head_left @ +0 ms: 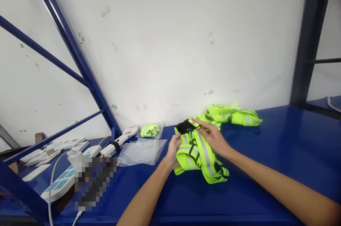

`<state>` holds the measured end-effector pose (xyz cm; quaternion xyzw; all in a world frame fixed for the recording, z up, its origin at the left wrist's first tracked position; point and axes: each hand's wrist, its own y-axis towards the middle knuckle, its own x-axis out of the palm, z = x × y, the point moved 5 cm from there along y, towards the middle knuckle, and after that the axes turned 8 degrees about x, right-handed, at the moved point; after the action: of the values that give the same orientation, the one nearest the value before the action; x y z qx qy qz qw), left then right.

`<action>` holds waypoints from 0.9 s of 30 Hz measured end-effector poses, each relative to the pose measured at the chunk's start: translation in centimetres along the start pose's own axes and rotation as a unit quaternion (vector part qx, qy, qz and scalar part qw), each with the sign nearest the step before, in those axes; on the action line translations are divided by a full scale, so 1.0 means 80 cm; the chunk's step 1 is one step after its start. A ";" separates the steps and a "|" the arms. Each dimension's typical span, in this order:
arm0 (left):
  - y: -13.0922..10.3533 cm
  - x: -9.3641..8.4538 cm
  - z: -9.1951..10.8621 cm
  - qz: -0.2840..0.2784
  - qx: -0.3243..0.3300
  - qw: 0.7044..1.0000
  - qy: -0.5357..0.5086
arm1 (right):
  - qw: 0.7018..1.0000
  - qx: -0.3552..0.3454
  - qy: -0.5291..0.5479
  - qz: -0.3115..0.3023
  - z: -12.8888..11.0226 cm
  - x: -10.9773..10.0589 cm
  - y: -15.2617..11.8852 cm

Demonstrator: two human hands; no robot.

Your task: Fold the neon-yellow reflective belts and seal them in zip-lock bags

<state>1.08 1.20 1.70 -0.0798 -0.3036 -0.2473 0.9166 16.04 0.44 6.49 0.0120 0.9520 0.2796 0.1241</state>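
Note:
A neon-yellow reflective strap harness [206, 153] with grey stripes and black plastic fittings is bunched between my two hands, over the blue surface. My left hand [174, 149] grips its left side, fingers wrapped round the webbing below a black buckle [184, 126]. My right hand [213, 137] lies along the upper right of the straps, thumb and fingers closed on the webbing beside the buckle; its fingertips are partly hidden. Loops hang down toward the front. Behind, more neon straps [231, 114] lie in a heap against the wall; whether they join the held ones, I cannot tell.
To the left lie clear plastic bags [142, 151], a bagged neon harness [150, 131], a white handheld fan [121, 141] and a power strip [60, 183] with a white cable. Blue frame bars [66, 31] rise at the left; a dark post [309, 41] stands right.

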 end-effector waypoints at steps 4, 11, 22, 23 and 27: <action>-0.004 0.005 0.003 -0.044 -0.015 0.998 -0.041 | 1.000 0.018 0.013 -0.013 0.004 0.001 0.001; 0.003 -0.004 0.000 -0.030 -0.052 0.998 -0.025 | 0.987 0.059 0.109 -0.099 0.004 0.015 -0.008; 0.000 -0.006 0.061 0.057 0.290 0.940 0.169 | 0.893 0.277 0.345 -0.088 0.016 0.040 -0.014; -0.003 -0.001 0.067 0.048 0.307 0.928 0.205 | 0.896 0.256 0.348 -0.104 0.013 0.042 -0.013; -0.021 0.039 0.094 0.010 0.376 0.859 0.347 | 0.939 0.153 0.288 -0.109 -0.004 0.038 -0.003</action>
<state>-1.48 0.72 9.62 0.3589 -0.0348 -0.1167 0.9254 13.02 0.39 5.90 -0.1542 0.9738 0.1064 -0.1292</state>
